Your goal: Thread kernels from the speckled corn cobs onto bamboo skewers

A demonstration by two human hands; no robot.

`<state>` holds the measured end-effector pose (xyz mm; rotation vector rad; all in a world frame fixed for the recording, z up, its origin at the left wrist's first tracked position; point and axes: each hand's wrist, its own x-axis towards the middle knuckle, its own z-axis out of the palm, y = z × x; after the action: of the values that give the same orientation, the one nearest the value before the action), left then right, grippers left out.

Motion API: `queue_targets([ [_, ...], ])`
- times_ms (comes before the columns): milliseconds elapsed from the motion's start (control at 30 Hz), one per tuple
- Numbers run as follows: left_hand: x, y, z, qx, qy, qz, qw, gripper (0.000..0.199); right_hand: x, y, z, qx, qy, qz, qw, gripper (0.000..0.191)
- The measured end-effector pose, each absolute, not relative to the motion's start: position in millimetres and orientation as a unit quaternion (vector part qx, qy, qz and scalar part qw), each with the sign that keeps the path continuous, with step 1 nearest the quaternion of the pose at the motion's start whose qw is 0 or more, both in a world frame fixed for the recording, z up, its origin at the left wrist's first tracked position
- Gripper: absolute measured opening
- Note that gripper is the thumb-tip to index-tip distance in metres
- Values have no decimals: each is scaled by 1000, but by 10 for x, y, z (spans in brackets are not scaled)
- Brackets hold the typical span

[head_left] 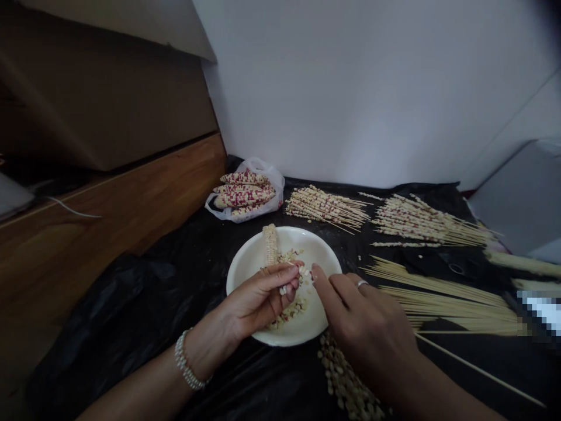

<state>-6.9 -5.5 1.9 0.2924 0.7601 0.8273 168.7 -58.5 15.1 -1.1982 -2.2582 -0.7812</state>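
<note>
Your left hand pinches pale kernels over the bowl, while your right hand curls above its right rim, grip unclear.

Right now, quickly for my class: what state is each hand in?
Left hand: closed, holding pale kernels.
Right hand: fingers curled beside them; whether it grips anything can't be told.

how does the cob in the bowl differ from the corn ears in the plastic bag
The cob looks pale and mostly stripped, while the corn ears are covered in cream and dark red kernels. The cob is a single piece leaning up at the far side of the bowl; the corn ears lie piled together in the open plastic bag. Both have the same long, rounded shape.
</note>
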Motion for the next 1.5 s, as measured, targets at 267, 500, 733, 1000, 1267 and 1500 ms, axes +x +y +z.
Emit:
queue_targets([
  [267, -118, -19, 32, 148, 271, 399, 863, 29, 1760, -541, 198, -457, -811, -277, 239, 30],
  [500, -136, -40, 23, 207, 326, 397, 832, 34, 1778, -557, 182, -466, -813, -262, 229, 28],
  [733, -95, -20, 24, 187, 374, 426, 802, 24, 1779, -546, 190, -459, -817, -259, 235, 31],
  [1000, -102, 13, 17, 142, 337, 433, 824, 17, 1783, -542, 167, -468, -813, -254, 236, 30],
  [1267, -118, 3, -27, 180, 334, 430, 819, 28, 1773, -547, 182, -465, -815, -248, 241, 27],
  [1500, -104, -6, -14, 187, 353, 428, 811, 22, 1772, -551, 188, -467, -821, -246, 218, 35],
])
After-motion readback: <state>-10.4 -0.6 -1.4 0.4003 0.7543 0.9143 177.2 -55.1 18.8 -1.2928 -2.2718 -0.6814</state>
